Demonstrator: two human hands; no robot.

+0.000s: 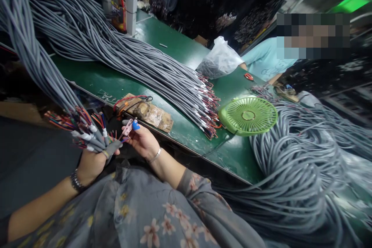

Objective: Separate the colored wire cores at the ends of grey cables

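Observation:
My left hand [94, 162] is closed around the end of a bundle of grey cables [65, 89]. Coloured inner wires [62, 121] fan out beyond the white-wrapped cable ends, and a grey covering sits on my left thumb. Close beside it, my right hand [144, 141] pinches a small pale pink tool [126, 128] against the thin wires of one cable; its exact kind is unclear. A blue cover [135, 125] is on my right thumb. Both hands are in front of my body, by the near table edge.
A long bundle of grey cables [151, 69] lies across the green table [95, 81]. Nearby are a wooden block with wires [151, 114], a green fan [248, 116], a plastic bag [219, 58] and coiled cables [302, 162]. Another person [261, 58] sits opposite, near red-handled pliers [248, 76].

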